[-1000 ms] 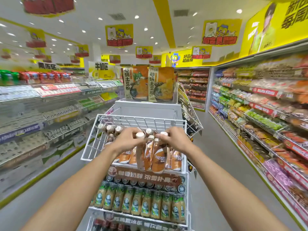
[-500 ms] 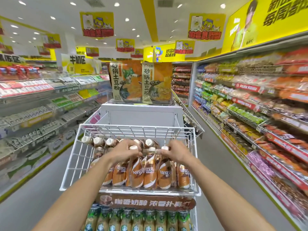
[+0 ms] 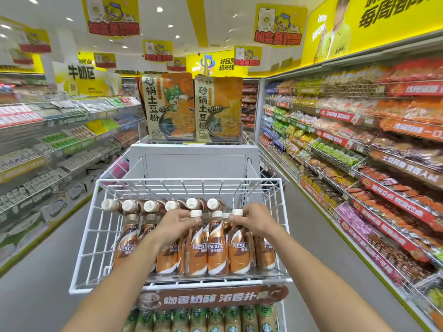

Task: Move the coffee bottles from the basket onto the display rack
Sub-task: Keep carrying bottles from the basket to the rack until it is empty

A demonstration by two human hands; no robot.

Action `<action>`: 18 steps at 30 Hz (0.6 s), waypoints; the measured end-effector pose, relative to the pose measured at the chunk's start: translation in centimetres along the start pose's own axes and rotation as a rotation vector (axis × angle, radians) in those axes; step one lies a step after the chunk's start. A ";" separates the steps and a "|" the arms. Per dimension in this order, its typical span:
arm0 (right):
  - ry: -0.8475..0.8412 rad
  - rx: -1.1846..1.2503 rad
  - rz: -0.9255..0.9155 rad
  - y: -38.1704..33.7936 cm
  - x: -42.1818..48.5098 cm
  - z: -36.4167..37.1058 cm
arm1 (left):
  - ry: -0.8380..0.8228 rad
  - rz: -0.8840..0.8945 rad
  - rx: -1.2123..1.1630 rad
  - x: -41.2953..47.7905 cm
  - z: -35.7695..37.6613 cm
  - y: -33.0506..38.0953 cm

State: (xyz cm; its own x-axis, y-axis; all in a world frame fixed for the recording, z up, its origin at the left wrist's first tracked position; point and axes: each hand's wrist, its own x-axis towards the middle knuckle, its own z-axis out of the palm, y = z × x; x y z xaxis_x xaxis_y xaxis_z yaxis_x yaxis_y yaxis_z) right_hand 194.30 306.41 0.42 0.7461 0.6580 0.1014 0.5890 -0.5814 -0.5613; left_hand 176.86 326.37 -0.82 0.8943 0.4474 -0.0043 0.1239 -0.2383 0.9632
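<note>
Upright coffee bottles (image 3: 217, 250) crowd the near right of the white wire rack (image 3: 93, 236), their bases just behind its near rim. A further row tilts behind them, caps showing. The left grip (image 3: 175, 224) is curled round one bottle's neck, and the right grip (image 3: 254, 221) pinches another at its cap. Bare wire lies open along the rack's left side and far edge. Green-labelled bottles (image 3: 215, 319) stand on the shelf below.

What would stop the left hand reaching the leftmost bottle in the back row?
Probably nothing. That bottle lies uncovered from above, to the left of the left hand, with nothing across the way. The hand would first have to release the front bottle it grips.
</note>
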 end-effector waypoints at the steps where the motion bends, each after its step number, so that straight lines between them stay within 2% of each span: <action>1: -0.006 0.000 0.005 0.0 0.1 0.0 | 0.026 -0.011 -0.001 0.2 0.1 -0.2; 10: -0.076 0.084 0.033 0.9 0.9 0.6 | -0.079 -0.044 0.036 4.0 -1.4 -5.0; 15: -0.053 0.065 0.026 1.1 0.7 0.9 | -0.004 -0.083 0.167 1.0 0.7 -0.3; 18: -0.035 0.025 0.021 0.9 0.5 1.0 | 0.105 -0.062 0.283 0.6 1.7 0.6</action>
State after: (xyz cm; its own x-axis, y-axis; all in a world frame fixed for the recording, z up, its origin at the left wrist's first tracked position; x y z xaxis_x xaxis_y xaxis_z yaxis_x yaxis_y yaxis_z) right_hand 194.89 306.73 -0.88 0.7467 0.6625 0.0604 0.5648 -0.5834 -0.5836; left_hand 178.19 325.01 -0.75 0.8338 0.5517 -0.0185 0.3046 -0.4318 0.8490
